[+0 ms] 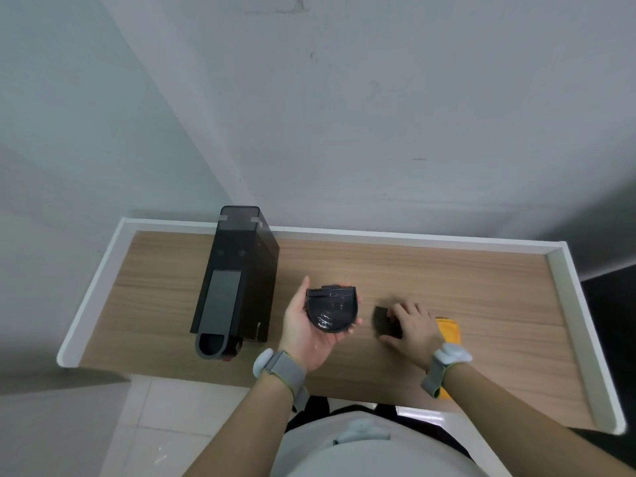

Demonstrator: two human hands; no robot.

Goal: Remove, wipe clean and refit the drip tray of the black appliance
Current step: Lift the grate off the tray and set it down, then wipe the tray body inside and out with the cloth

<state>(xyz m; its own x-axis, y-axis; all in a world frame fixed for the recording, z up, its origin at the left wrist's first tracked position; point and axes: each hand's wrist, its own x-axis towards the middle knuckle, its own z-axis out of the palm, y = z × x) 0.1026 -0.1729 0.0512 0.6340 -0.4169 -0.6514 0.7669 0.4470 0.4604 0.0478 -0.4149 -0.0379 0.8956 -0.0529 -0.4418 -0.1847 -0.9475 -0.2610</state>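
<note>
The black appliance stands on the left part of the wooden table, its front toward me. My left hand is palm up and holds the black half-round drip tray, open side up, with wet glints inside, just right of the appliance. My right hand lies palm down on the table, fingers on a flat black piece that looks like the tray's cover. A yellow cloth peeks out from under and behind that hand.
A raised white rim borders the table on the left, back and right. Grey walls rise close behind. Both wrists carry grey straps with pale round sensors. Tiled floor shows below the front edge.
</note>
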